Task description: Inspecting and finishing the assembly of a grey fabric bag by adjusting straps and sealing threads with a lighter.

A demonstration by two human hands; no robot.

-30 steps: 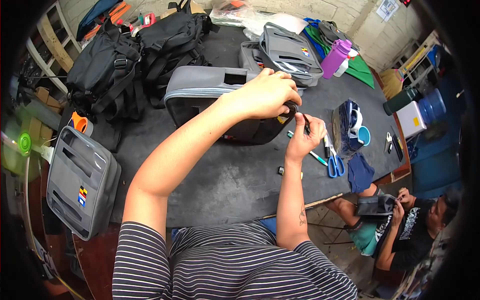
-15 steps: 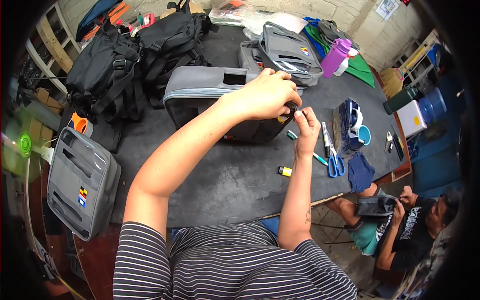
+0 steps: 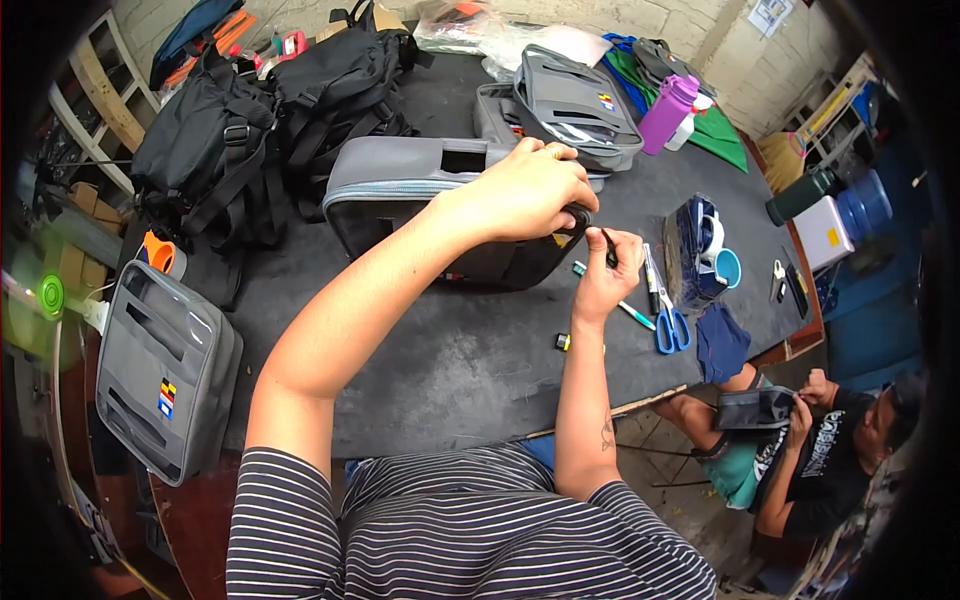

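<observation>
Our left hand [image 3: 525, 190] grips the end of the grey bag [image 3: 440, 205] lying on the dark table [image 3: 450, 360]. Our right hand [image 3: 605, 270] pinches a thin dark strand just beside it, near the blue scissors [image 3: 668, 315].

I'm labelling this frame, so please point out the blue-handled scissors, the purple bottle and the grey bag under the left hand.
blue-handled scissors [image 3: 671, 328]: head view, on the blue handle loops.
purple bottle [image 3: 668, 113]: head view, on the middle of its body.
grey bag [image 3: 385, 175]: head view, on its grey top panel.
</observation>
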